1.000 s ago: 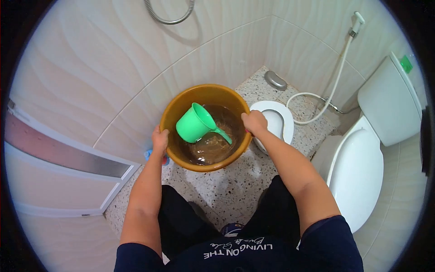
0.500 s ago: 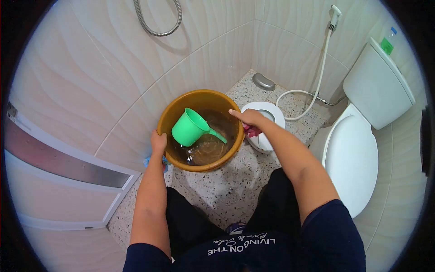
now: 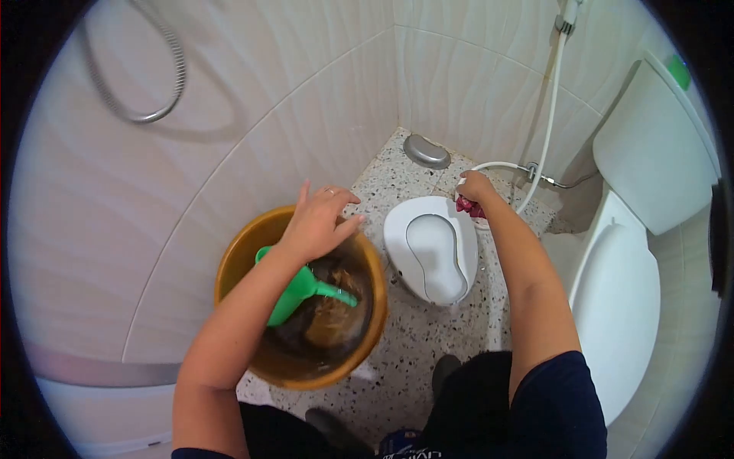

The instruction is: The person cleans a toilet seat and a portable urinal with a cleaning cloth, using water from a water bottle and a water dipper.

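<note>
Read left hand [image 3: 321,223] as released, with fingers spread and no object in grasp, over the far rim of the large round brown plastic basin [image 3: 380,294]; cannot tell whether touching that rim. Read right hand [image 3: 477,187] as clenched around a crumpled dark red item [image 3: 468,207], at the upper right edge of the white oval pan with a pear-shaped recess [image 3: 397,229]; cannot tell the item's material, nor whether pressing on the pan. Find the pan on the speckled floor [image 3: 397,382], to the right of the basin and apart from it. Find the green plastic dipper [image 3: 306,287] tilted inside the basin in murky water [image 3: 329,333], with handle toward the pan. Judging from this view: hold the red item bunched tight, with no loose end near the thin white hose [image 3: 556,99] just beyond the right hand. Lift clear of that hose before any sideways sweep. On contact with the pan, press lightly and straight down; avoid hard edge pushes, given a likely risk of sliding or tipping. Route the left forearm well above the dipper, so as not to knock the handle or slop water. For any basin support, use full palm on rim, not fingertips.
</note>
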Available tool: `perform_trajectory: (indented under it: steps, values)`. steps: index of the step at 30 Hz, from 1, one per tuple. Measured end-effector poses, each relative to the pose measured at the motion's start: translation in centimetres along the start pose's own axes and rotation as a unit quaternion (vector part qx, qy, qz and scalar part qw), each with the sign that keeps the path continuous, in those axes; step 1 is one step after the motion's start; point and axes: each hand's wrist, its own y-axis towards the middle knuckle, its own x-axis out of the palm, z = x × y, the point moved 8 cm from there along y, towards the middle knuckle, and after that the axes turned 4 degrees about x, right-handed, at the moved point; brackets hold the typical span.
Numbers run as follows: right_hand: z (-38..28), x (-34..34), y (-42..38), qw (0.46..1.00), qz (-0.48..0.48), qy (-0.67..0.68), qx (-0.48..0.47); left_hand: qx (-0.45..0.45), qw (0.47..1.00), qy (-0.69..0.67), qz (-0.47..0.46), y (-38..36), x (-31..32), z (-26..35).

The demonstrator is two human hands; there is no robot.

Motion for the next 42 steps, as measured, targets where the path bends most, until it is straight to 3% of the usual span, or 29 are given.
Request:
perform_trajectory:
  steps: [1,3,8,10,13,16,23,26,33,35,36,38,42]
  values:
    - [0.9,1.3,1.8,1.0,-0.006,0.003,0.003,-0.005,0.997,-0.019,-0.07,1.5,1.9,-1.1]
    - [2.1,2.4,4.9,0.998,0.053,0.017,-0.003,-0.005,0.994,-0.007,-0.106,2.8,4.2,-3.3]
    - [3.6,6.3,10.6,0.997,0.06,0.042,0.018,-0.046,0.976,-0.02,-0.21,2.6,7.8,-5.9]
    - [3.8,7.7,12.9,0.996,0.068,0.053,0.02,-0.109,0.974,-0.13,-0.147,3.3,7.2,-6.5]
    - [3.6,10.5,16.3,0.997,0.039,0.068,0.018,-0.146,0.977,-0.106,-0.116,3.7,7.3,-6.9]
    - [2.2,11.4,18.5,0.992,0.103,0.055,-0.038,-0.17,0.975,-0.075,-0.122,3.7,7.3,-6.9]
    - [1.2,13.8,21.0,0.995,0.018,-0.101,-0.001,-0.163,0.985,-0.023,-0.048,4.1,6.7,-6.6]
    - [1.4,14.2,21.4,0.992,0.027,-0.124,-0.021,-0.153,0.988,-0.02,-0.031,4.2,6.6,-6.4]
    - [-0.4,12.6,19.1,0.981,-0.053,-0.185,-0.032,-0.158,0.986,-0.014,-0.042,4.2,6.8,-6.6]
    - [-0.5,9.3,17.9,0.997,0.031,-0.072,0.005,-0.171,0.984,-0.014,-0.049,4.1,7.0,-6.7]
    - [-0.2,10.1,18.3,0.997,0.031,-0.07,0.006,-0.171,0.984,-0.013,-0.05,4.1,7.0,-6.7]
    - [1.1,10.7,19.3,0.989,0.12,-0.072,0.04,-0.161,0.986,-0.012,-0.039,4.1,6.9,-6.7]
    - [1.2,11.4,19.1,0.993,0.068,-0.072,0.058,-0.169,0.985,-0.009,-0.037,4.0,6.8,-6.7]
